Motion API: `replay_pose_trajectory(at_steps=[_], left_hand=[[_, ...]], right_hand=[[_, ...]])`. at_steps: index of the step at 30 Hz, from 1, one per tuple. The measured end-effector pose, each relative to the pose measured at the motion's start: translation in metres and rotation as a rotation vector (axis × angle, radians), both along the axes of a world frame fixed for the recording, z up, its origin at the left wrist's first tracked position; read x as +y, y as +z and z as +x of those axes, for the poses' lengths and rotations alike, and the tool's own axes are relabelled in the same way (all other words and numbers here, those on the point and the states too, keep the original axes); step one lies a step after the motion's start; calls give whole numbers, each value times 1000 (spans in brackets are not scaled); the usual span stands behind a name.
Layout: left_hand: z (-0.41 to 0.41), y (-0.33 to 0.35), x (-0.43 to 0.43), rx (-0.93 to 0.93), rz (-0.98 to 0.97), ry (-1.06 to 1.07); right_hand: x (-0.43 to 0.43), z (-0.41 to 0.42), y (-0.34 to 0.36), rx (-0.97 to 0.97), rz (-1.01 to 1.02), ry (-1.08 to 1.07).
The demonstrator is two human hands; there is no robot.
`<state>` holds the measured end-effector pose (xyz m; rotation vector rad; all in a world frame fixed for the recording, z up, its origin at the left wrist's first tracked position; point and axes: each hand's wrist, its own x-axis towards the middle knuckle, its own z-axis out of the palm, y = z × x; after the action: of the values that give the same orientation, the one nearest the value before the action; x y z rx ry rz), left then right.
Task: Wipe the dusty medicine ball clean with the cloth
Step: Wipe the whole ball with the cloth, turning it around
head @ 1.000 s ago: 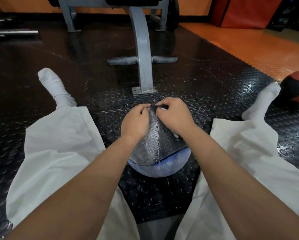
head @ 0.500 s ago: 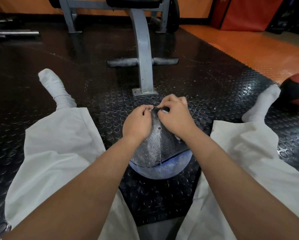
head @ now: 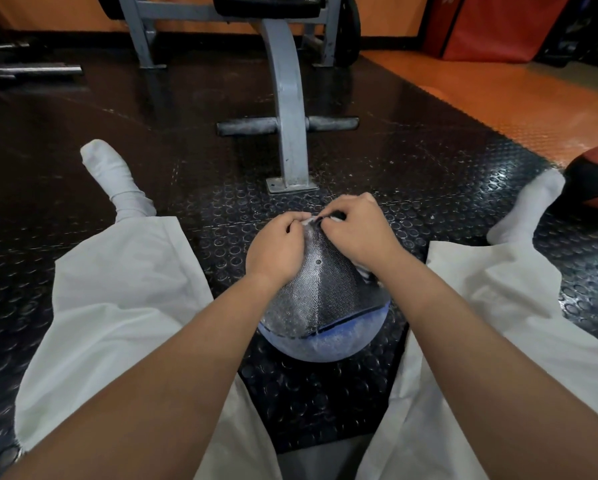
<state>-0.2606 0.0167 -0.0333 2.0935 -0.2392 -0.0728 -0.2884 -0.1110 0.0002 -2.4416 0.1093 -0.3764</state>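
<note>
Not much has moved in the last second. Both hands have stayed bunched at the far top of the ball (head: pixel 320 342), and my right hand (head: pixel 356 232) has hunched a little higher over its fingertips.

The ball sits on the black studded mat (head: pixel 429 174) between my spread legs, near the foot plate of the bench (head: pixel 287 133). Its top is a black dimpled panel greyed with dust. The blue part below is pale with dust too.

My right hand lies over the far right shoulder of the ball, fingers curled tight and pinching at the crown. A bit of white cloth (head: pixel 362 268) shows under that wrist against the ball, and another scrap shows at the fingertips. Something small and dark sits between those fingers — I cannot tell what it is.

My left hand (head: pixel 276 245) rests on the far left of the ball, knuckles up, its fingers curled in so the tips meet the white scrap beside my right fingertips. Whether they pinch it or only press on it, I cannot tell.

My trousers (head: pixel 117 306) are white and so are my socks (head: pixel 117 181), one foot out to each side. A red ball (head: pixel 595 181) with a black panel lies just past my right foot, at the edge of the mat. A steel bar (head: pixel 34 69) lies on the floor far to the left.
</note>
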Motion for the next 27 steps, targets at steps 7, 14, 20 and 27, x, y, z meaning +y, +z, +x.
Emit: replay_pose_trajectory(at_steps=[7, 14, 20, 27], left_hand=[[1, 6, -4, 31, 34, 19], [4, 4, -3, 30, 21, -4], [5, 8, -9, 55, 13, 54], [11, 7, -3, 41, 42, 47]], right_hand=[[0, 5, 2, 45, -54, -47], [-2, -17, -5, -52, -58, 27], [0, 6, 1, 50, -70, -72], [2, -30, -11, -173, -71, 68]])
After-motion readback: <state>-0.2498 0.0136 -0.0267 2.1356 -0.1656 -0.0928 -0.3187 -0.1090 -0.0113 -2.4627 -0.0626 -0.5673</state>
